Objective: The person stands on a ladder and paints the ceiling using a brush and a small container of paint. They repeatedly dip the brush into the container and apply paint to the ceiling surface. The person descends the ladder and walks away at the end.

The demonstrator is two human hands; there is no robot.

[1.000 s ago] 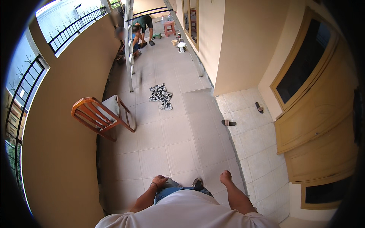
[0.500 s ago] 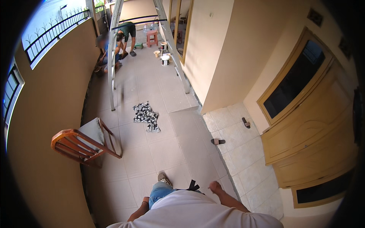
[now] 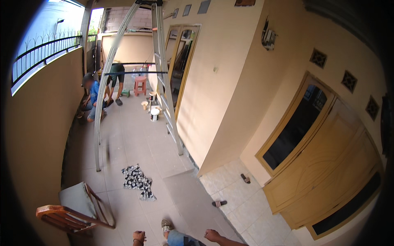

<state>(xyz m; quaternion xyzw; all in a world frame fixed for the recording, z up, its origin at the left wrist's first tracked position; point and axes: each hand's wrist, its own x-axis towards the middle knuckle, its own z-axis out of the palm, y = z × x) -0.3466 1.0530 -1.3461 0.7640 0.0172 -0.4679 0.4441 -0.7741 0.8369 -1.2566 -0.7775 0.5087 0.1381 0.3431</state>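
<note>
Low in the view, my left hand [image 3: 139, 236] hangs beside my leg with its fingers curled in, and nothing shows in it. My right hand [image 3: 212, 235] is a loose fist over the tiles on the other side, also with nothing visible in it. Between them one shoe [image 3: 166, 225] and my blue jeans [image 3: 177, 238] show. A black-and-white patterned cloth [image 3: 137, 181] lies crumpled on the floor ahead, touched by neither hand. Left of it stands a wooden chair [image 3: 76, 201] with a pale seat.
A tall aluminium ladder [image 3: 166, 92] straddles the walkway ahead. Beyond it two people [image 3: 93, 92] bend and crouch by the left wall. Paint buckets [image 3: 154, 115] and a red stool [image 3: 140, 85] stand near the right wall. Two sandals [image 3: 219, 203] lie on the raised step.
My view has tilted up, so the cloth, chair and ladder sit lower in it. My left hand has swung forward beside my leg; my right hand stays in a loose fist.
</note>
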